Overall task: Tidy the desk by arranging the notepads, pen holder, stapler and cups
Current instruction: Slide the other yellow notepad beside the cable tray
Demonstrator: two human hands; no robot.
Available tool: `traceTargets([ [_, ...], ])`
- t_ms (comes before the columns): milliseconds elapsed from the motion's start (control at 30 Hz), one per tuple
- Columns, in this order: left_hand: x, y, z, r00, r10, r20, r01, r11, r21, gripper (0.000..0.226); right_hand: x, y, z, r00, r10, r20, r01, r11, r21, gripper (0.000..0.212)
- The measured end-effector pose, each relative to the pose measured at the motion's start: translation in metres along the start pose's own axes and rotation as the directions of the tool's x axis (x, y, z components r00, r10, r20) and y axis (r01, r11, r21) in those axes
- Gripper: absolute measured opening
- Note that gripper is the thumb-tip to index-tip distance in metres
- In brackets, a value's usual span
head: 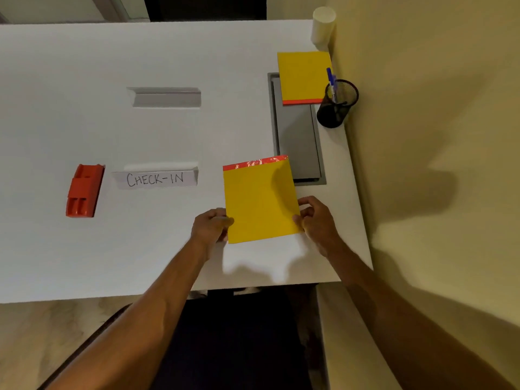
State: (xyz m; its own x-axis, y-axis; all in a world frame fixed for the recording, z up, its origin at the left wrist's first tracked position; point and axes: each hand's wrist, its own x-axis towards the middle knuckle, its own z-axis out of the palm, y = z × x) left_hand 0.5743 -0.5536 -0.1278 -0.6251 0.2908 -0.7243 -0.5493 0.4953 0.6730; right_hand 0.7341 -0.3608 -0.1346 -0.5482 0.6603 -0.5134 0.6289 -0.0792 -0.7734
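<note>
I had the left hand (213,225) pinched on the left edge of the near yellow notepad (260,199), thumb on top and fingers curled under it. The right hand (315,218) gripped the same pad at its lower right corner, fingertips closed on the edge. Between the two hands the pad sat slightly tilted, its orange binding strip on the side away from me; I could not tell whether it lay flat on the white table (140,249) or was lifted a little off it.

Just beyond the right hand, a grey recessed cable hatch (298,142) was set into the table, and the pad's far right corner overlapped its near end. Farther out past that hand, a second yellow notepad (302,77) lay across the hatch's far end, orange strip toward me. Right beside it stood the black mesh pen holder (337,105) with a blue pen (332,84) in it, close to the wall. Beyond those, at the table's far right corner, stood a white cup (323,23).

Off to the left of the left hand sat a folded paper sign (157,178) reading "CHECK-IN", and another folded white card (166,97) farther away behind it. Well out past the sign lay the red stapler (84,191).
</note>
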Motion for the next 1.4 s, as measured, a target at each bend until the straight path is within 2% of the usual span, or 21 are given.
traceTargets([
  [100, -0.008, -0.006, 0.028, 1.0, 0.007, 0.017, -0.008, 0.999, 0.042, 0.015, -0.014, 0.022, -0.028, 0.999, 0.005, -0.052, -0.006, 1.0, -0.023, 0.041],
  [200, -0.018, -0.013, 0.056, 1.0, 0.012, 0.021, -0.014, 0.996, 0.085, 0.014, -0.026, 0.041, -0.054, 0.994, 0.044, -0.104, -0.054, 0.994, -0.091, 0.043],
  [300, -0.028, -0.02, 0.082, 0.998, 0.052, 0.043, -0.057, 0.99, 0.131, 0.019, -0.033, 0.054, -0.072, 0.983, 0.079, -0.165, -0.104, 0.984, -0.148, 0.041],
  [400, -0.036, -0.026, 0.103, 0.991, 0.117, 0.071, -0.128, 0.976, 0.179, 0.014, -0.037, 0.064, -0.083, 0.964, 0.058, -0.26, -0.124, 0.961, -0.248, 0.035],
  [500, -0.042, -0.03, 0.119, 0.985, 0.158, 0.065, -0.17, 0.947, 0.272, 0.022, -0.038, 0.07, -0.087, 0.948, 0.041, -0.317, -0.146, 0.937, -0.316, 0.028],
  [567, -0.044, -0.033, 0.127, 0.983, 0.174, 0.051, -0.181, 0.926, 0.33, 0.025, -0.037, 0.073, -0.089, 0.947, 0.046, -0.317, -0.161, 0.924, -0.347, 0.025],
  [700, -0.045, -0.035, 0.133, 0.986, 0.153, 0.065, -0.166, 0.915, 0.368, 0.012, -0.036, 0.08, -0.092, 0.941, 0.037, -0.336, -0.179, 0.898, -0.402, 0.02],
  [1033, -0.044, -0.036, 0.136, 0.985, 0.154, 0.083, -0.175, 0.881, 0.44, 0.022, -0.036, 0.084, -0.089, 0.945, 0.034, -0.325, -0.179, 0.886, -0.427, 0.017],
  [1133, -0.044, -0.034, 0.137, 0.985, 0.146, 0.091, -0.171, 0.877, 0.45, 0.025, -0.036, 0.084, -0.087, 0.947, 0.026, -0.319, -0.168, 0.888, -0.427, 0.008],
  [1267, -0.046, -0.033, 0.139, 0.981, 0.145, 0.126, -0.188, 0.852, 0.488, 0.02, -0.037, 0.083, -0.085, 0.944, 0.023, -0.331, -0.172, 0.887, -0.429, 0.013],
  [1400, -0.048, -0.03, 0.139, 0.976, 0.133, 0.172, -0.205, 0.824, 0.528, 0.027, -0.039, 0.079, -0.085, 0.943, 0.02, -0.331, -0.178, 0.873, -0.454, 0.013],
])
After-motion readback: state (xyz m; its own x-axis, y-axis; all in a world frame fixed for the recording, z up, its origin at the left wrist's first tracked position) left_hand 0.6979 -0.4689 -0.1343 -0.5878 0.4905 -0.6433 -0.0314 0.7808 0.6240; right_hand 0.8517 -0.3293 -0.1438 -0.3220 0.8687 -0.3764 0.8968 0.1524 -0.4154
